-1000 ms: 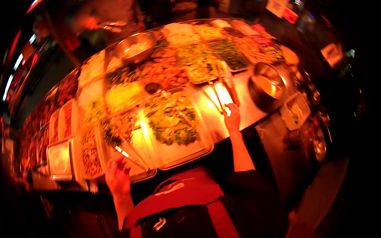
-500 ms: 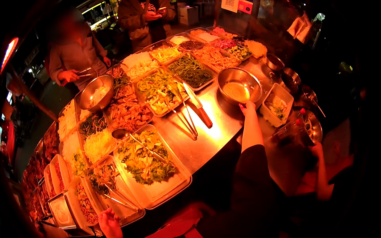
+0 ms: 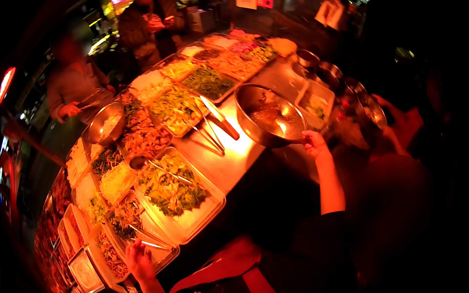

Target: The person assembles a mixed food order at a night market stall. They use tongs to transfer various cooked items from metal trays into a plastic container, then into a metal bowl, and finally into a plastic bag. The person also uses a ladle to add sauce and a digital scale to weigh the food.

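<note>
My right hand (image 3: 315, 144) is closed on the rim of a large metal mixing bowl (image 3: 249, 119). The bowl tilts toward me over the front edge of the steel counter (image 3: 207, 168); a little wet, shiny content shows inside. My left hand (image 3: 139, 260) is raised near the lower left, fingers slightly apart and nothing visible in them. It is beside a tray of beans or nuts (image 3: 112, 256) and a tray of mixed shreds (image 3: 128, 215) with tongs (image 3: 149, 239). Between my hands, a tray of chopped leafy greens (image 3: 173, 190) has a metal ladle (image 3: 139, 162) at its far left corner.
Tongs (image 3: 207, 136) and a wide-bladed utensil (image 3: 220, 119) rest by a tray of cut vegetables (image 3: 171, 110). At right are a plastic tub (image 3: 316, 102), several metal bowls and a co-worker's hand (image 3: 383, 101). Across the counter, a person (image 3: 78, 93) holds tongs near another metal bowl (image 3: 106, 124).
My right hand has lifted the bowl from the counter, bringing it nearer and tilting it. My left hand has risen slightly. The view has shifted, and the co-worker at right has moved.
</note>
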The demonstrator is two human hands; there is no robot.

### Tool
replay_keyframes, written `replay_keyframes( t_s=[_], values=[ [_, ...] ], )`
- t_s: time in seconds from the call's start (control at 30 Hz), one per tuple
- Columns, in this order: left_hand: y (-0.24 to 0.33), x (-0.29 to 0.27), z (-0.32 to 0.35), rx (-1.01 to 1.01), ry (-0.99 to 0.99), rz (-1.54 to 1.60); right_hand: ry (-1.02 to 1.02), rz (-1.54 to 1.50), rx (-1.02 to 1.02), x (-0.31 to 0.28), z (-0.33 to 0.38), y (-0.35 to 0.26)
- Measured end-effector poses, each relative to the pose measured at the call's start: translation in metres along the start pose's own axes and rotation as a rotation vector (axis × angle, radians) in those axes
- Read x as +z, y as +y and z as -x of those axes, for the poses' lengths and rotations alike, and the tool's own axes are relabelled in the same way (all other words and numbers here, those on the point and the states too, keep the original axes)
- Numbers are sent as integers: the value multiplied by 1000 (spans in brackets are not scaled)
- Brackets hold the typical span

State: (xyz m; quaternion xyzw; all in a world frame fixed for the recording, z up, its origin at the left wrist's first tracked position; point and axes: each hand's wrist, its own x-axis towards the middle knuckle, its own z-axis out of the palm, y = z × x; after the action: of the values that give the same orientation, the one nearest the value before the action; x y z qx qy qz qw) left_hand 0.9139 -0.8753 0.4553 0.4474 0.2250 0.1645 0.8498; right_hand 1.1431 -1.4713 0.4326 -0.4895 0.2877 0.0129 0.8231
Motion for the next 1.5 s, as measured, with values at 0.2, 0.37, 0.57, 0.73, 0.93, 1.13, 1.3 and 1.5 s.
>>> replay_keyframes(
  t_s=[0.2, 0.37, 0.57, 0.73, 0.93, 1.13, 1.3, 1.5],
  values=[
    [-18, 17, -23, -127, -346, -114, 85, 27, 63, -107, 180, 44],
    [-52, 58, 8, -346, -573, -183, 425, 49, -10, -193, 339, 91],
    [-100, 117, 97, -469, -839, -180, 610, -149, -154, -279, 461, 196],
    [-169, 194, 194, -588, -1261, -225, 870, -268, -267, -398, 572, 269],
    [-262, 263, 392, -696, -1464, -515, 1116, -201, -223, -499, 654, 259],
    [-370, 284, 420, -686, -1470, -807, 1058, -229, -171, -629, 636, 221],
    [-442, 311, 401, -667, -1231, -936, 1017, -482, -183, -752, 521, 237],
    [-559, 316, 346, -746, -1217, -1128, 916, -502, -177, -837, 403, 112]
  ],
)
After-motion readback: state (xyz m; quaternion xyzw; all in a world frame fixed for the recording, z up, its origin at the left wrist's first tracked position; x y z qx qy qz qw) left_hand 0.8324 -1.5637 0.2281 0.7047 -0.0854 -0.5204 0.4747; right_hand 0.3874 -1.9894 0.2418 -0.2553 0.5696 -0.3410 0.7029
